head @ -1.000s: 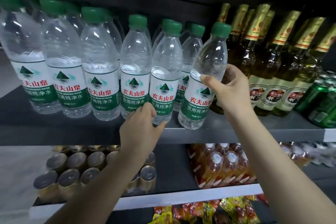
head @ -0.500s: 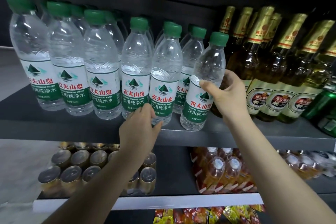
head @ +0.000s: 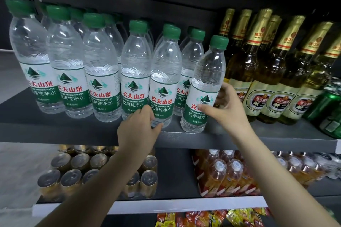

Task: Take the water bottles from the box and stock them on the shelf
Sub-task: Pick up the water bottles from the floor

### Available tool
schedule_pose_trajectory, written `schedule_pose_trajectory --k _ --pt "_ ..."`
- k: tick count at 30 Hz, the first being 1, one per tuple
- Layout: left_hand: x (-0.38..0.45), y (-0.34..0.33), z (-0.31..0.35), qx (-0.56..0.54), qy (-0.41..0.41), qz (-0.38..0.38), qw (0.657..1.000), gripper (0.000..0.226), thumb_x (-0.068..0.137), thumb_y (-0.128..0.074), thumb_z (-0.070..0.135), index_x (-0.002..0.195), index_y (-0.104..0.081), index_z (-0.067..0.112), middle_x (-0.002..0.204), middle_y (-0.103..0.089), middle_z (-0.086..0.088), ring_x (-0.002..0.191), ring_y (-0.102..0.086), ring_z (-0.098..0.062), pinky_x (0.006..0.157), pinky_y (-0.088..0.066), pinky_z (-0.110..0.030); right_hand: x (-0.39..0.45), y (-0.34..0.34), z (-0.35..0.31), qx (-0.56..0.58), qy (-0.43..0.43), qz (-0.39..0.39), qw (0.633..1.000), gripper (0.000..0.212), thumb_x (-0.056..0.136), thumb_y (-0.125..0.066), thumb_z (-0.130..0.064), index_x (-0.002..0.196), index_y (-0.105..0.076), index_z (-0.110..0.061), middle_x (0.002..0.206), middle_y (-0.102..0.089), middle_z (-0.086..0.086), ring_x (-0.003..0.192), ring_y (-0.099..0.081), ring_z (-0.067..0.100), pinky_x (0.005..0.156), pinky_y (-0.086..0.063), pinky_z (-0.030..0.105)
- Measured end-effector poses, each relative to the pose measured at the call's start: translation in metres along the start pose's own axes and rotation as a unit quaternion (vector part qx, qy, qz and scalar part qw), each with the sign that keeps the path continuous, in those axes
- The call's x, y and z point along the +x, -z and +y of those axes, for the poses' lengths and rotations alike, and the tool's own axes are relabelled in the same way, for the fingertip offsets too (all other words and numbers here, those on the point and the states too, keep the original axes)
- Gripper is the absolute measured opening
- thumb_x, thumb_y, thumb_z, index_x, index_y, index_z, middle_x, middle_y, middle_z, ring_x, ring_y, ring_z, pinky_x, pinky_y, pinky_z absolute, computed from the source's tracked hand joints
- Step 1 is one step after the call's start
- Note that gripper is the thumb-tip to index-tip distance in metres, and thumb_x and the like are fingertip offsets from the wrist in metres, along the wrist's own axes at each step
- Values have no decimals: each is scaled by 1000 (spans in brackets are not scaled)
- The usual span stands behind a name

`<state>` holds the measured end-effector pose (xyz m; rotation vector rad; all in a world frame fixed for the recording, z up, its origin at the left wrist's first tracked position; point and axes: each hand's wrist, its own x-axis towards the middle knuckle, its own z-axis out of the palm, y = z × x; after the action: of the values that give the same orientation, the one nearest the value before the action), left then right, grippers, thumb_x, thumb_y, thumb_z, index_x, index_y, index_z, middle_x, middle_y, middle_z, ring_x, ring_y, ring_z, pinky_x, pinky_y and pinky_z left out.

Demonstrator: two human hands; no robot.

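Since the earlier frames, my right hand (head: pixel 227 108) has slid lower on the rightmost water bottle (head: pixel 203 86), from its bare shoulder to its label; that bottle tilts right at the shelf (head: pixel 73 131) front edge. Thumb lies across the label front, fingers curl round the far side, mostly hidden. My left hand (head: pixel 137 131) grips the base of the neighbouring bottle (head: pixel 163 86), fingers wrapped round the lower label; its fingertips are hidden behind the bottle and its own knuckles.

Rows of water bottles (head: pixel 68 72) fill the shelf to the left; rear rows are hidden apart from their green caps. Just right of the tilted bottle stand amber glass bottles (head: pixel 273 83) with gold foil necks, touching or nearly so; I cannot tell which. Green cans (head: pixel 330 114) are cut off at the right edge. Below, gold-topped cans (head: pixel 77 171) are partly covered by my left forearm; wrapped orange drink bottles (head: pixel 227 175) sit beside them. Snack packets (head: pixel 203 218) are cut off at the bottom
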<state>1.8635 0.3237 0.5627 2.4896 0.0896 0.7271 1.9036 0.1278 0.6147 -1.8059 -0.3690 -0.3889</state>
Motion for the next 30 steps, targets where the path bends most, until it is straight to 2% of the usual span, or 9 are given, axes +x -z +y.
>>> schedule_pose_trajectory --k 4,8,14,20,27,30 --pt "1 1 1 28 -3 -1 1000 28 83 -65 37 86 -43 20 85 -62 3 80 -58 -17 62 -38 -26 -17 -3 17 -42 2 -19 999 76 67 -75 7 122 -35 -25 98 -53 -4 86 -53 1 71 -45 6" --pt "2 1 1 39 -7 -5 999 29 84 -64 39 84 -41 21 85 -61 4 79 -56 -15 62 -38 -25 -26 -7 25 -59 -15 -32 998 75 67 -75 8 118 -32 -25 95 -48 -3 75 -49 -17 67 -45 7" --pt "2 2 0 44 -14 -3 999 31 84 -64 40 84 -40 21 85 -61 5 80 -56 -14 63 -37 -24 -29 -10 31 -58 -14 -23 998 74 67 -78 4 117 -31 -26 94 -48 -6 78 -50 -6 69 -48 13" --pt "2 1 -1 38 -22 5 999 31 82 -66 39 84 -41 20 83 -61 3 77 -56 -14 61 -36 -25 -31 -12 33 -55 0 -19 998 72 69 -76 6 116 -32 -26 94 -49 -7 77 -51 -14 69 -48 10" --pt "1 0 -1 49 -49 20 997 31 79 -70 35 82 -45 17 78 -62 -1 73 -57 -19 60 -32 -26 -33 -16 36 -49 7 -8 999 72 70 -75 7 118 -33 -27 97 -50 -11 81 -54 -13 71 -48 9" --pt "2 1 0 65 -45 13 997 31 83 -65 40 85 -42 19 83 -62 2 78 -57 -16 62 -34 -25 -33 -18 38 -56 11 -2 998 73 70 -76 4 119 -34 -29 100 -52 -10 86 -56 -3 74 -50 13"
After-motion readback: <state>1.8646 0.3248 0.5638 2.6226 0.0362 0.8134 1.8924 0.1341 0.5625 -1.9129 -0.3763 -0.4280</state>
